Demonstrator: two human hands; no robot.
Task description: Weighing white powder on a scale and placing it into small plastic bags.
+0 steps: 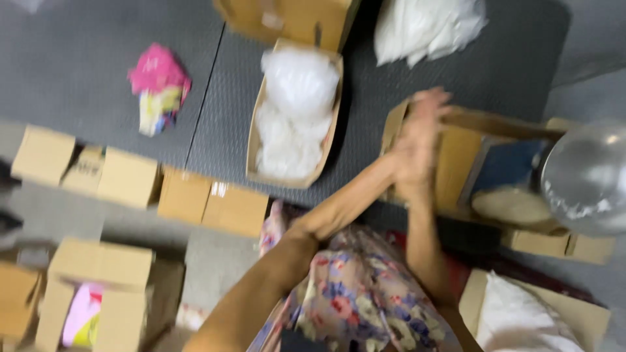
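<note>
Pressing flat against each other, the left hand [407, 163] and the right hand [424, 127] are seen palm to palm above the near edge of an open brown cardboard box [456, 163] at the right of the view; motion blur softens the outlines, so the state of the fingers [432, 98] cannot be told, and whether anything is held between the palms cannot be made out. Inside that box a dark blue panel [505, 166] is stood on a slant, and a pale round disc [512, 205] is lying just below it. A shiny clear plastic bag [587, 176] is puffed up at the box's right end. Beyond the hands, a long narrow carton [257, 140] filled with white plastic bags [297, 111] is laid on the grey mat [98, 72], and a loose heap of white bags [424, 26] is spread further back. A crumpled pink and yellow packet [158, 85] is lying on the mat to the left. A row of closed small brown boxes [130, 179] is lined up along the mat's near edge, and a larger open box [98, 287] holding something pink is set at the lower left. A floral garment [358, 293] is worn over the person's lap, and a flat tray with a white bag [521, 319] is placed at the lower right.
</note>
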